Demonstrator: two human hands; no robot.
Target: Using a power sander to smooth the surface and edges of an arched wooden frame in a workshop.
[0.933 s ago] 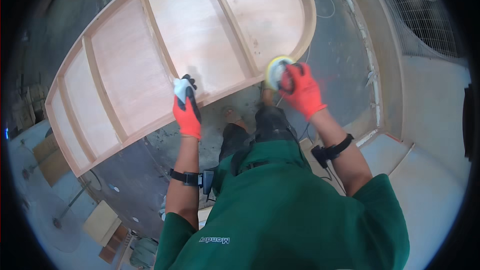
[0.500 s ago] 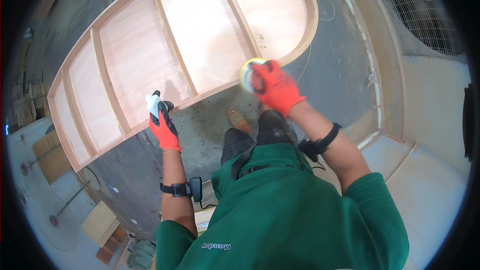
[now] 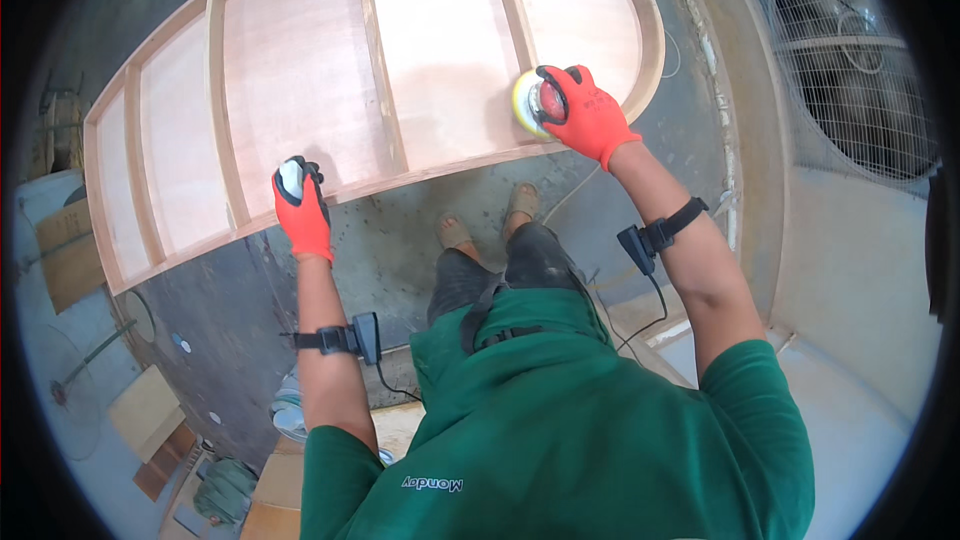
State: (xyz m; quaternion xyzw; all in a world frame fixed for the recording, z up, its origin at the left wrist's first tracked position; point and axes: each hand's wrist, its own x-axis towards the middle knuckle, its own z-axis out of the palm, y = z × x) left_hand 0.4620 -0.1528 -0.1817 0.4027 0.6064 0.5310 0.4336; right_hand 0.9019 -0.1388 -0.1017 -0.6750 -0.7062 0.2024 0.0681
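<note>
A long wooden frame (image 3: 460, 172) with one rounded end stretches across the upper view, its thin pale panel divided by several cross ribs. Near the frame's near edge, toward the rounded end, my right hand (image 3: 592, 118), in a red and black glove, is closed around a round palm sander (image 3: 526, 105) with a yellow-edged pad. The sander is tilted beside a rib's near end; pad contact is unclear. Farther left, my gloved left hand (image 3: 303, 220) is closed on a small white thing (image 3: 291, 178), above the near edge. Its kind cannot be made out.
A large caged fan (image 3: 850, 60) stands at the far right by the wall. Cardboard (image 3: 68, 252) and boards (image 3: 145, 415) lie on the left, near a fan on a stand (image 3: 90, 352). A thin hose (image 3: 578, 195) runs over the grey floor near my sandalled feet.
My right hand has brought the sander from the frame's near rim slightly inward, turning it more on edge. My left hand still grips the white thing, now less exposed. The whole view has shifted.
</note>
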